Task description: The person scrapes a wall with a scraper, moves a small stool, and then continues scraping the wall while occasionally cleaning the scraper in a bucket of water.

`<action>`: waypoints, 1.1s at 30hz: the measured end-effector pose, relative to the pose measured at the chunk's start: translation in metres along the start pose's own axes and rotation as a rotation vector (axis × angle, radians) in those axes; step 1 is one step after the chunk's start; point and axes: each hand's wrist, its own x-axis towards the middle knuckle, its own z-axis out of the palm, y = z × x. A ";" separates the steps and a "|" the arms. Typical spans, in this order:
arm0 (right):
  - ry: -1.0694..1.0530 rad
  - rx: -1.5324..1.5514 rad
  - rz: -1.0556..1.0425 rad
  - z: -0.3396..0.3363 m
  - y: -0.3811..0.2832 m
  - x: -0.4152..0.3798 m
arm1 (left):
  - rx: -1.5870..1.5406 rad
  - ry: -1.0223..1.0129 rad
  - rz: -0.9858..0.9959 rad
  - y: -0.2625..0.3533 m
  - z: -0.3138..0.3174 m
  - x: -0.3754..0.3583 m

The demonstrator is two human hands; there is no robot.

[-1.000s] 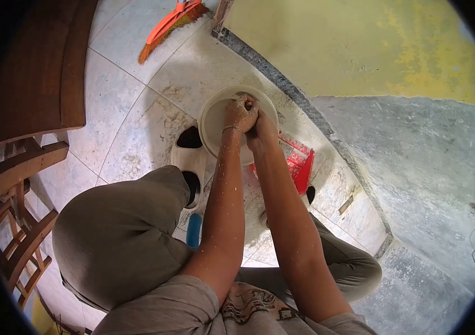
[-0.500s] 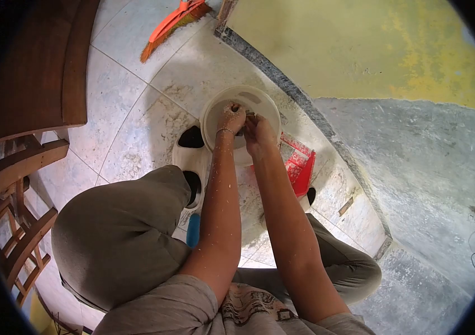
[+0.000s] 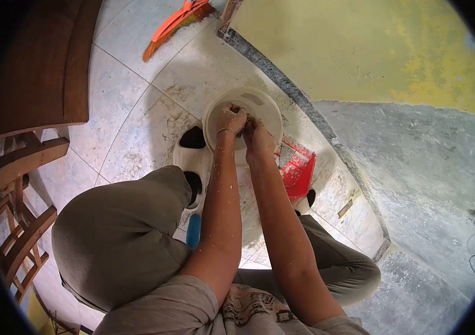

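Observation:
A white plastic bucket (image 3: 271,113) stands on the floor in front of me, and both my hands are over its mouth, close together. My left hand (image 3: 232,120) is closed, with pale specks along the wrist and forearm. A small dark piece shows by its fingers, too hidden to name. My right hand (image 3: 261,140) lies just beside it, fingers bent and pressed in toward the left hand. Whatever those fingers pinch is mostly covered. Parts of the bucket's inside are blocked by the hands.
Right of the bucket lies a red dustpan (image 3: 304,176) dusted with white debris. An orange broom (image 3: 176,27) rests at the top. A blue object (image 3: 193,230) sits by my leg. Wooden furniture (image 3: 36,72) fills the left; a yellow and grey wall (image 3: 360,61) bounds the right.
My right hand has turned slightly and shifted a little downward beside the left hand. The left hand stays almost in place, and the view has moved only slightly.

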 end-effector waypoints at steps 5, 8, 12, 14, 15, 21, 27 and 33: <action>0.062 -0.072 0.068 0.012 -0.021 -0.022 | -0.010 0.080 0.122 0.011 -0.009 -0.017; -0.006 -0.058 0.107 -0.001 -0.021 -0.011 | -0.057 0.054 0.168 0.019 -0.016 -0.019; 0.098 -0.045 0.090 0.004 -0.027 -0.024 | -0.202 0.045 0.127 0.032 -0.020 -0.030; 0.098 -0.054 0.094 0.006 -0.026 -0.024 | -0.283 0.038 0.101 0.036 -0.010 -0.036; 0.098 -0.052 0.095 0.003 -0.019 -0.012 | -0.284 0.072 0.218 0.027 0.004 -0.031; 0.107 0.015 -0.067 -0.001 -0.017 0.004 | -0.133 0.192 0.512 0.029 0.011 -0.020; 0.042 -0.044 -0.031 -0.011 -0.028 -0.029 | -0.200 0.198 0.391 0.021 0.016 -0.017; -0.048 0.288 0.088 0.009 -0.021 0.023 | -0.137 0.064 0.540 0.028 0.006 -0.023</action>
